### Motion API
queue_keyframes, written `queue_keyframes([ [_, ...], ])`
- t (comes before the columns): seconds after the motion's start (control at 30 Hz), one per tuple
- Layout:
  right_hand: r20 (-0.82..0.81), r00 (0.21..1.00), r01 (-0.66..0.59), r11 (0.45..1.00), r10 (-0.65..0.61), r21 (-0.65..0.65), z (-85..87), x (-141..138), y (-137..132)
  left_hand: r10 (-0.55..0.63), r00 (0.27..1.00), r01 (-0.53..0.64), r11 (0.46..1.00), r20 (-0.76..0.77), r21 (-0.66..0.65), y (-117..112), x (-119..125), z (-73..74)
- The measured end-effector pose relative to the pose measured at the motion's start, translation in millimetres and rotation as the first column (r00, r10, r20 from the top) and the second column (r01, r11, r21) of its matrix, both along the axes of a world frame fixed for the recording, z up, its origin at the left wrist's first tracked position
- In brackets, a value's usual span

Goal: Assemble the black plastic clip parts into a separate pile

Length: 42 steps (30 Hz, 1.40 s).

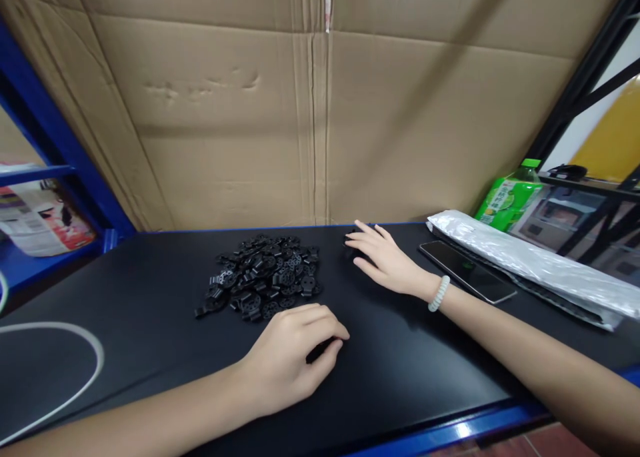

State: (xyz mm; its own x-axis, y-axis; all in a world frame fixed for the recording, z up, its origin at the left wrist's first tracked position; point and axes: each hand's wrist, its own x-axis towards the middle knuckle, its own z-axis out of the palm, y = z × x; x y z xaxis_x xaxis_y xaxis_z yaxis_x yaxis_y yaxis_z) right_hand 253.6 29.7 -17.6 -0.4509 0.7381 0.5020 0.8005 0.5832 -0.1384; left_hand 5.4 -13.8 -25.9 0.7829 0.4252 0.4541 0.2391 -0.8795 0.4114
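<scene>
A heap of small black plastic parts (pixel 270 273), several with round perforated faces, lies left of centre on the black tabletop (pixel 400 350). My left hand (pixel 300 350) is just in front of the heap, its fingers curled and the thumb close to the fingertips. The dark gap inside that grip does not show whether a part is there. Farther back, to the right of the heap, my right hand (pixel 383 257) has its fingers stretched and spread low over the table. Something small and black (pixel 352 238) is partly hidden by its fingertips. A pale coiled band (pixel 439 293) circles the right wrist.
On the right lie a phone (pixel 465 270) and a long silvery-white plastic package (pixel 525 257), with a green bottle (pixel 510 197) behind. Cardboard (pixel 225 123) walls off the back. A white cable (pixel 95 347) loops at the left. A blue frame (pixel 55 117) stands at the left.
</scene>
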Motion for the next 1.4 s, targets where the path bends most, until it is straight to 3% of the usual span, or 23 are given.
queue_keyframes([
  [0.13,-0.39,0.92,-0.001,0.999,0.018,0.043,5.4,5,-1,-0.009,0.999,0.009,1.0,0.04,-0.005,-2,-2,0.9],
  [0.23,-0.511,0.859,0.047,0.999,-0.029,0.023,6.3,4,-7,0.015,0.996,-0.01,0.998,0.085,-0.056,-3,-2,1.0],
  [0.33,-0.608,0.793,0.029,0.999,-0.048,-0.042,5.0,-5,-18,0.132,0.974,-0.095,0.975,0.182,-0.202,-3,0,1.2],
  [0.43,-0.692,0.721,-0.111,0.982,-0.026,-0.153,3.1,-22,-34,0.279,0.923,-0.15,0.895,0.265,-0.42,-3,3,2.2],
  [0.53,-0.81,0.585,-0.363,0.882,-0.036,-0.301,0.9,-39,-49,0.332,0.898,-0.101,0.793,0.288,-0.601,-4,4,3.2],
  [0.6,-0.838,0.542,-0.455,0.816,-0.064,-0.356,-1.2,-46,-55,0.355,0.891,-0.089,0.747,0.283,-0.659,-4,4,3.8],
  [0.77,-0.853,0.518,-0.527,0.761,-0.065,-0.378,-4.7,-52,-60,0.372,0.892,-0.086,0.696,0.256,-0.713,-5,3,7.3],
  [0.9,-0.878,0.47,-0.628,0.665,-0.089,-0.403,-1.1,-52,-62,0.358,0.901,-0.026,0.611,0.246,-0.791,-5,4,10.4],
  [1.0,-0.88,0.453,-0.647,0.627,-0.143,-0.434,0.5,-52,-62,0.394,0.88,-0.018,0.584,0.264,-0.812,-5,4,10.9],
  [1.17,-0.801,0.573,-0.537,0.66,-0.172,-0.526,-1.8,-52,-63,0.398,0.879,-0.02,0.581,0.263,-0.814,-5,4,8.7],
  [1.4,-0.747,0.645,-0.414,0.746,-0.164,-0.521,-0.1,-55,-69,0.381,0.895,-0.031,0.571,0.231,-0.82,-7,5,11.6],
])
